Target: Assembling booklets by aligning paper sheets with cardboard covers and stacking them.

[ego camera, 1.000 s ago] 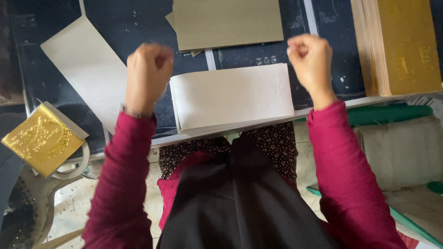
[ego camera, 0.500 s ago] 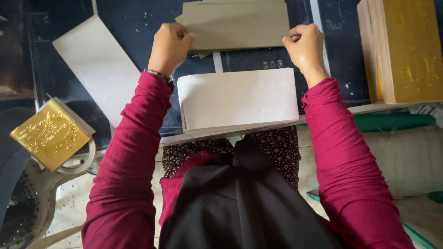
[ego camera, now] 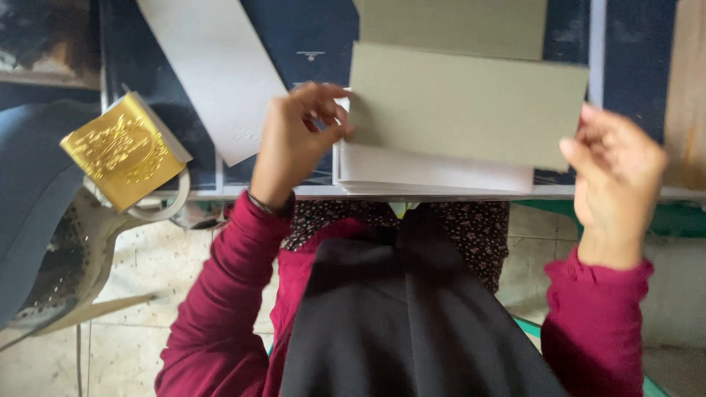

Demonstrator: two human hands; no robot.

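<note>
Pinching grey card [ego camera: 471, 110] by its ends: left hand [ego camera: 298, 140], right hand [ego camera: 618, 173], above white stack [ego camera: 434, 173]

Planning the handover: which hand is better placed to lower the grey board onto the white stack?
Probably left. The left hand pinches the grey board at its edge, right above the white stack. The right hand is blurred; its grip is unclear.

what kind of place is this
Probably a small workshop for box-making or bookbinding: both hands hold a grey board sheet over a stack of white sheets on a dark worktable, with a gold embossed box nearby.
</note>
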